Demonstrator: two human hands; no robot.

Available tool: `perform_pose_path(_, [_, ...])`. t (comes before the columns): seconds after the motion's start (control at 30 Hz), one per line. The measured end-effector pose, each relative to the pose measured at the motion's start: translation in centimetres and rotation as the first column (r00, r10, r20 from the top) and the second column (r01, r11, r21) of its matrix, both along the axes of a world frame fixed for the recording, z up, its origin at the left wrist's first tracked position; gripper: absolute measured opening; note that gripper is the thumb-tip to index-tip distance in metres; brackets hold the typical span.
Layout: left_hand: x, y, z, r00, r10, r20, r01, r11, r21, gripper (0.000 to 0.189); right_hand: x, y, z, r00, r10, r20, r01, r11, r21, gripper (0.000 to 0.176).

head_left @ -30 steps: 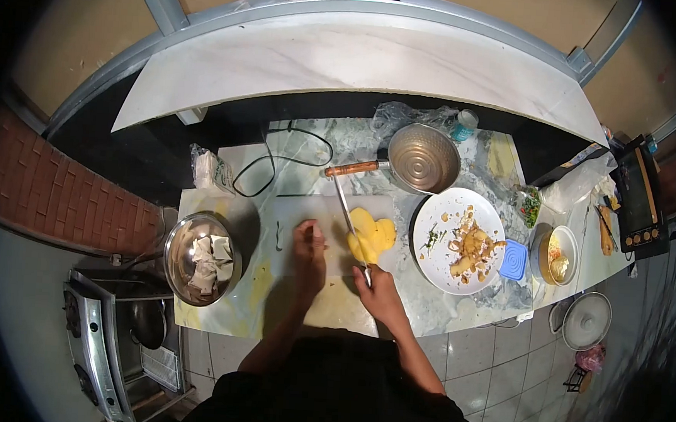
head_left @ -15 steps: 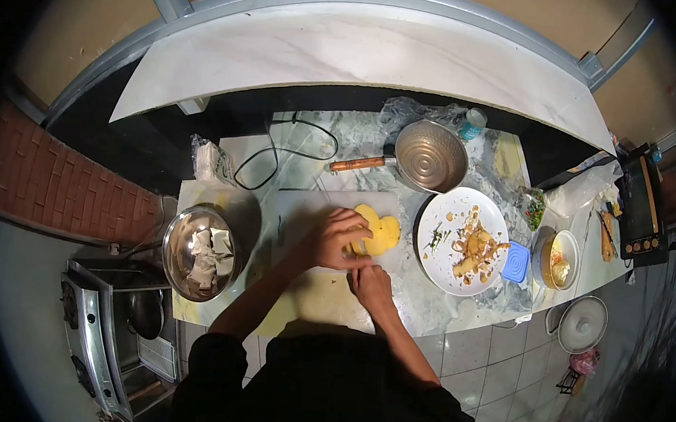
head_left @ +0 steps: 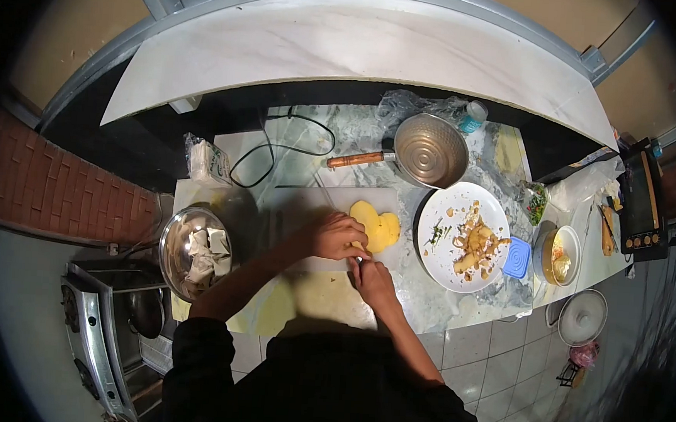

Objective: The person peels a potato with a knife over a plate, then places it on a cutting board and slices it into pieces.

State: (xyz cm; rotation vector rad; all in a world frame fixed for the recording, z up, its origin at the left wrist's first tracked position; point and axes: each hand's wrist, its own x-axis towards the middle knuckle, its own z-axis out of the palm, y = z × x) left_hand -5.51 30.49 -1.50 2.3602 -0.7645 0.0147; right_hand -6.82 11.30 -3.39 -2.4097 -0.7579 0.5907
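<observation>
Yellow peeled pieces [head_left: 378, 227] lie on a white cutting board [head_left: 299, 209] at the counter's middle. My left hand [head_left: 338, 236] lies over the left edge of the yellow pieces, its fingers curled on them. My right hand [head_left: 375, 281] is just below, shut on a knife handle. The blade runs up under my left hand and is mostly hidden.
A metal saucepan [head_left: 431, 151] with a wooden handle stands behind the board. To the right are a white plate of peelings [head_left: 460, 237], a blue lid [head_left: 516, 257] and a small bowl [head_left: 559, 255]. A steel bowl of white chunks [head_left: 196, 250] sits left, a black cable [head_left: 280, 145] behind.
My left hand moved from the bare board right onto the yellow pieces. The knife, which stood out long over the board, now lies low under that hand.
</observation>
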Motion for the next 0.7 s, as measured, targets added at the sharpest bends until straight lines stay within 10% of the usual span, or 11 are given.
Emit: perform_pose_path(0.7, [2.6, 1.9, 1.8, 0.970, 0.032, -0.242, -0.018, 0.998, 0.060, 0.023, 0.6, -1.0, 1.4, 0.990, 0.048, 0.129, -0.041, 0.998, -0.056, 0.031])
